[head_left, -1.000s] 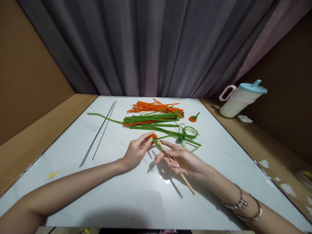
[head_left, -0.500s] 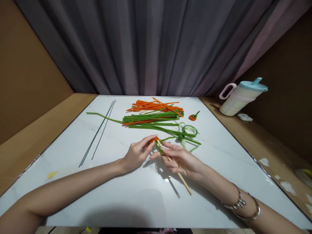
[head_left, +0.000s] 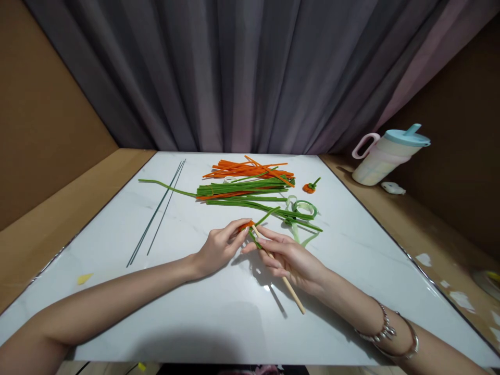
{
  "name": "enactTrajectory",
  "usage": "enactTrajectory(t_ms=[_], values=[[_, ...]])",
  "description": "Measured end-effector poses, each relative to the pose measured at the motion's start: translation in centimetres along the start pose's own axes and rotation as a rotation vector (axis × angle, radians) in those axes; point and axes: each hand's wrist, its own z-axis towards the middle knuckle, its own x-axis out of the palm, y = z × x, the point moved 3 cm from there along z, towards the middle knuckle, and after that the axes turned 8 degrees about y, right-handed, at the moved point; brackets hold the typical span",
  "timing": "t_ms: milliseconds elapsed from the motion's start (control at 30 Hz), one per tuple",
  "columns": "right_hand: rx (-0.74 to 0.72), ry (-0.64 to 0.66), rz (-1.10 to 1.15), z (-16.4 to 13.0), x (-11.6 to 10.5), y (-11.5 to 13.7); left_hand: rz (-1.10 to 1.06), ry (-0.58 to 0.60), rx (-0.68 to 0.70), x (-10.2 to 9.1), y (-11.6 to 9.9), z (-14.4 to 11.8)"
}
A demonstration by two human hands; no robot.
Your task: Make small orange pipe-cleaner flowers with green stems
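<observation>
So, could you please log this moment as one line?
left hand: pinches orange coil | right hand: holds wooden stick, green pipe cleaner | surface: white table

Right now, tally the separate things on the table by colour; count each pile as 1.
Orange: 3, stem pile, small pumpkin, coil in the left hand
Green: 2, stem pile, tape roll
Dark: 1, wire bundle
Wood: 1, stick in the right hand
Total: 7

Desk (head_left: 219, 312): glossy white marble-look surface, smooth, reflective.
Stick (head_left: 287, 284): bare light wood, matt.
Green stems (head_left: 242, 188): fuzzy pipe-cleaner fibre.
Orange stems (head_left: 246, 169): same fuzzy fibre.
Curtain (head_left: 250, 73): grey matt cloth.
Jug (head_left: 385, 156): smooth plastic.
</observation>
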Motion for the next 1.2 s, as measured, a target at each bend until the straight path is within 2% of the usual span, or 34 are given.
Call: enactTrajectory(t_ms=[267, 500, 667, 833, 1000, 1100, 1200], values=[[-0.019, -0.084, -0.05, -0.2, 0.4, -0.2, 0.098, -0.05, 0.157, 0.2, 0.4, 0.0], [-0.037, -0.175, -0.264, -0.3, 0.4, -0.9, 0.101, -0.044, 0.188, 0.2, 0.3, -0.1], [-0.037, -0.165, -0.477, -0.6, 0.6, -0.6, 0.015, -0.012, 0.161, 0.2, 0.2, 0.1], [0.005, -0.074, -0.417, -0.7, 0.6, 0.6, -0.21, 0.049, 0.056, 0.2, 0.5, 0.4], [0.051, -0.03, -0.275, -0.6, 0.3, 1.1, -0.359, 0.037, -0.048, 0.1, 0.8, 0.8], [0.043, -0.051, -0.243, -0.6, 0.2, 1.0, -0.359, 0.048, -0.061, 0.1, 0.8, 0.8], [0.05, -0.044, -0.215, -0.6, 0.4, 0.8, -0.223, 0.057, 0.001, 0.1, 0.6, 0.5]])
